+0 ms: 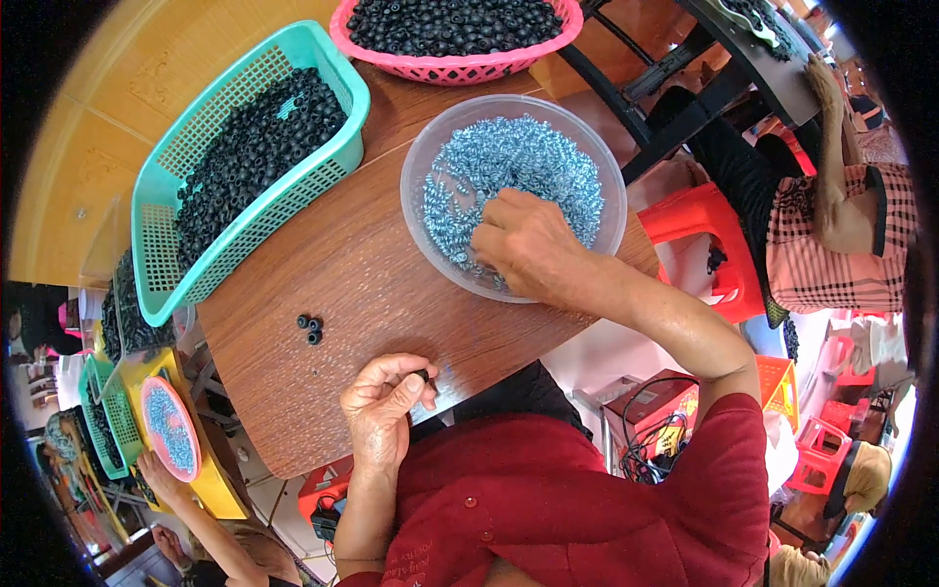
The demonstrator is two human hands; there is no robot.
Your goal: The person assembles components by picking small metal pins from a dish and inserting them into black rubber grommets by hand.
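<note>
At the table's near edge, my left hand (384, 399) is closed, pinching a small black plastic part (423, 376) between thumb and fingers. My right hand (528, 245) reaches into a round clear plastic tub (415, 210) filled with small silvery-blue coil springs (523, 157). Its fingers are curled together, with the tips down among the springs; what they grip is hidden. Several black ring-like parts (311, 329) lie grouped on the brown wooden table (284, 401), beyond my left hand.
A turquoise basket (264, 220) of black parts stands at the table's left, and a pink basket (455, 67) of them at the back. A red stool (704, 235) is at the right. Co-workers' arms (831, 157) show at the right and, beside a yellow table (210, 460), lower left.
</note>
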